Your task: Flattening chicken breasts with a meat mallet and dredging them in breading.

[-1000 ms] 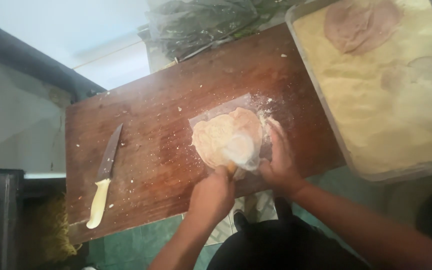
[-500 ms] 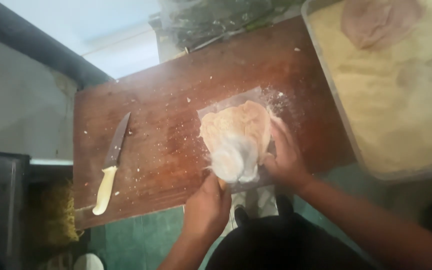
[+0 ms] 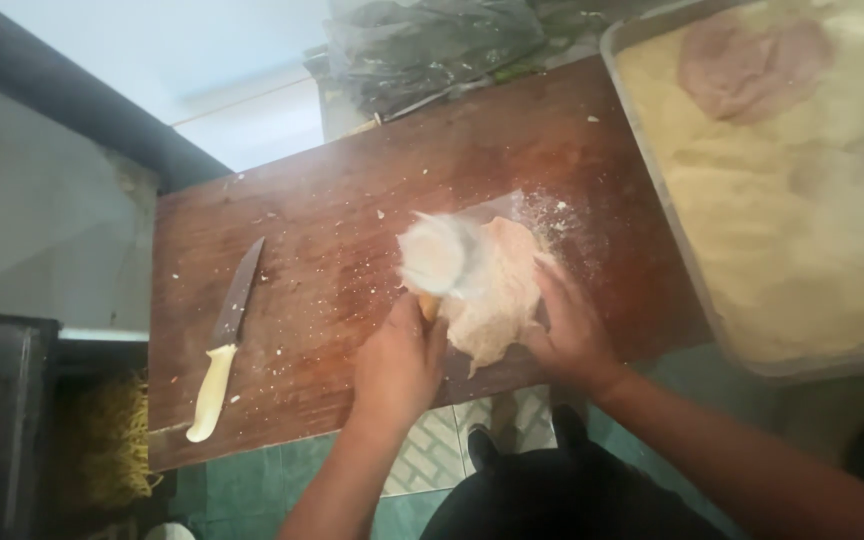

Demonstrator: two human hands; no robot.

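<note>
Left hand point(image 3: 399, 362) is curled tight around a short wooden handle — it grips a mallet whose round pale head point(image 3: 436, 254) shows blurred above the meat. Right hand point(image 3: 570, 330) lies open and flat, fingers spread, pressing the right edge of the flattened cutlet point(image 3: 497, 290). The cutlet sits on a clear plastic sheet point(image 3: 542, 212) near the middle of the wooden board point(image 3: 332, 230), which serves as the worktop, dusted with crumbs around it. Well off to the left lies a knife point(image 3: 224, 340) with a cream handle, blade pointing away from the person — nobody touches it. To the right, just beside the board, a big tray point(image 3: 652, 180) holds breadcrumbs with another pale cutlet point(image 3: 752, 65) resting on top.
</note>
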